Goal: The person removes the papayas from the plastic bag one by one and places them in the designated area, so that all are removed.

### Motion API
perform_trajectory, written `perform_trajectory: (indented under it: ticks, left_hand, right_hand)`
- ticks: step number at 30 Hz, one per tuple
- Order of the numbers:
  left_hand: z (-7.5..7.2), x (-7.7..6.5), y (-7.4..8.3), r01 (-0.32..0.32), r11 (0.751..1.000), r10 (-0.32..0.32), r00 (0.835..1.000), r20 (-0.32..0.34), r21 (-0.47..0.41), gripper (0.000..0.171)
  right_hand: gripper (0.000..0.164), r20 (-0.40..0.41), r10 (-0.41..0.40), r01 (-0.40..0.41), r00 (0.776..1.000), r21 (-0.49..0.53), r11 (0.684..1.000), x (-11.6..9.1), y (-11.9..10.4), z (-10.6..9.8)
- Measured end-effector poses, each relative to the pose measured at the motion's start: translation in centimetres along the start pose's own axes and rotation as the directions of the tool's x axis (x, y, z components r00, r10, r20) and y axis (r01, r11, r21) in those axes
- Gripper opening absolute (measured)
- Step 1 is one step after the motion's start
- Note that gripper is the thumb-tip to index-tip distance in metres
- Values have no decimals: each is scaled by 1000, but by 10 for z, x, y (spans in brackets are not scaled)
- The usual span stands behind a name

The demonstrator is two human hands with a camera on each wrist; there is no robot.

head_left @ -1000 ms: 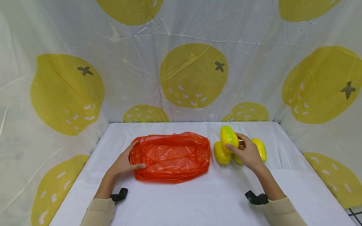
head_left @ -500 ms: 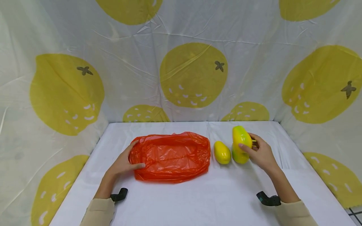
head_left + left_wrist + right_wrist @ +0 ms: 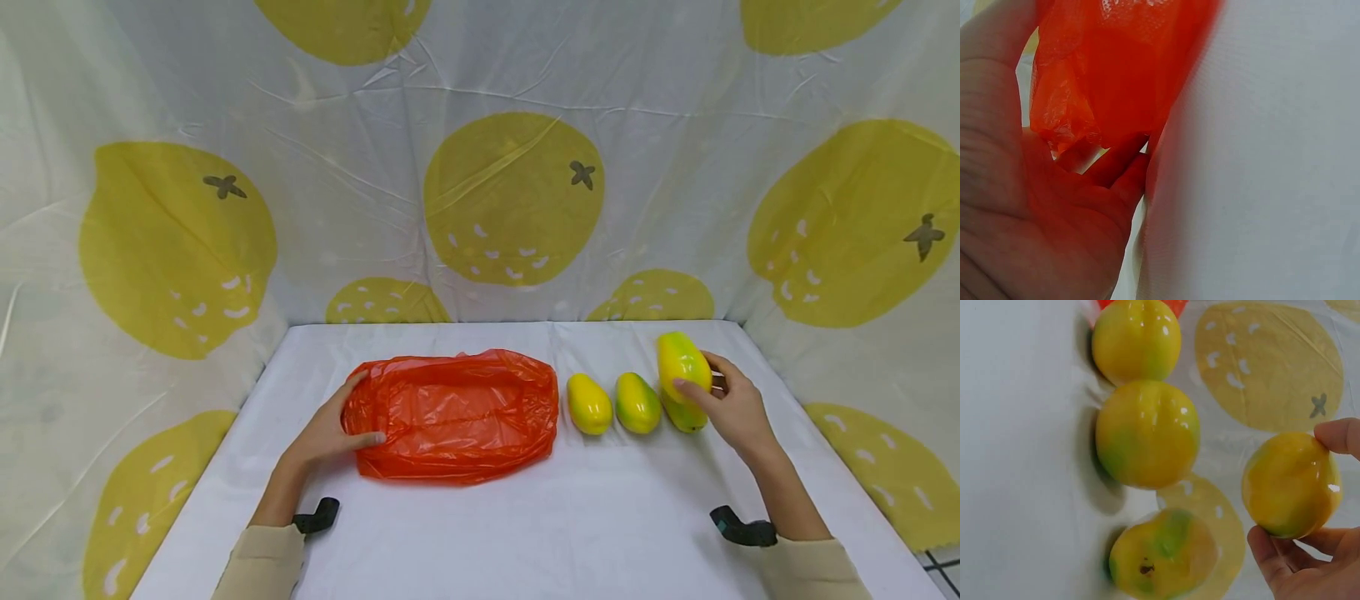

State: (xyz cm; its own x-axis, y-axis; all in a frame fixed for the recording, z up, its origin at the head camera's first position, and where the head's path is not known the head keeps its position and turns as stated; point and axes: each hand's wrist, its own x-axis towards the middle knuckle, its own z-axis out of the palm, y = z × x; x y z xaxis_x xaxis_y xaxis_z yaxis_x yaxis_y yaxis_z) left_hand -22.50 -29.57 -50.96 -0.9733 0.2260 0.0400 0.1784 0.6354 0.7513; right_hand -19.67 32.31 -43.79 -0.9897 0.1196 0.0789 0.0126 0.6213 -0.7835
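Note:
In the head view a red plastic bag (image 3: 457, 417) lies spread with its mouth upward, left of the middle. My left hand (image 3: 326, 431) holds its left end, thumb on the near side and fingers at the far side; the left wrist view shows the bag (image 3: 1116, 75) between them. My right hand (image 3: 738, 408) grips a glossy yellow-green mango (image 3: 683, 364) between thumb and fingers. It is raised over the rightmost mango (image 3: 684, 414), partly hiding it. Two more lie leftward, a green-yellow mango (image 3: 638, 403) and a yellow mango (image 3: 589, 405) near the bag.
A white cloth (image 3: 487, 542) covers the table. Behind and at both sides hang pale curtains (image 3: 480, 75) printed with big yellow fruit. Black wrist mounts (image 3: 742, 527) sit on both forearms. The mangoes on the table form a row beside the bag's right end.
My right hand has carried the held mango rightward, from above the left of the row to above the rightmost one. My left hand and the bag have stayed in place.

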Motion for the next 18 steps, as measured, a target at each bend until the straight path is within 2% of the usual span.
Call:
perform_trajectory:
  ticks: [9, 18]
  left_hand:
    - [0, 1, 0, -14, 1000, 14, 1000, -3, 5, 115]
    - [0, 0, 1, 10, 1000, -10, 1000, 3, 7, 115]
  right_hand:
    - [82, -43, 43, -43, 998, -12, 999, 7, 19, -16]
    - [82, -53, 96, -97, 994, -17, 995, 10, 38, -24]
